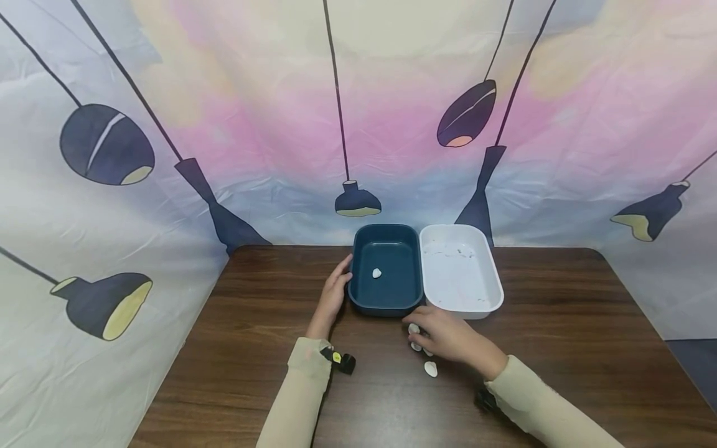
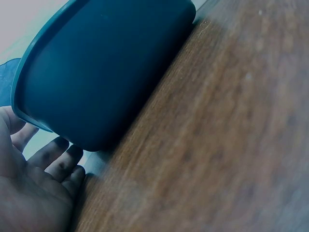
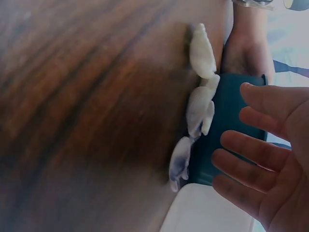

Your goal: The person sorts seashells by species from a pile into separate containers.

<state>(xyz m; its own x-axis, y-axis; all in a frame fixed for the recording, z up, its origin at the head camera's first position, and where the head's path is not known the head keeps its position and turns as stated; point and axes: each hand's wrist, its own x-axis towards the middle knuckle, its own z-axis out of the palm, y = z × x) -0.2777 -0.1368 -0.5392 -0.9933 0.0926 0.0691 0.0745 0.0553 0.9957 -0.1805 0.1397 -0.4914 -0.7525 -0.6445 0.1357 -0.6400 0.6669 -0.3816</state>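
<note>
A dark teal tray (image 1: 392, 292) holds one small white seashell (image 1: 376, 272). My left hand (image 1: 332, 297) rests along its left side; in the left wrist view, the fingers lie against the tray's outer wall near a corner. In front of the trays, my right hand (image 1: 448, 333) hovers over a small group of whitish seashells (image 3: 197, 111) on the table. Its fingers are extended and loosely bent, with nothing between them in the right wrist view. One seashell (image 1: 431, 369) lies nearer me, and the hand partly hides the others in the head view.
A white rectangular tray (image 1: 462, 280) with some dark specks inside stands right beside the teal one. Both are near the back edge of the brown wooden table (image 1: 269, 292). Behind it hangs a cloth (image 1: 269, 112) printed with lamps.
</note>
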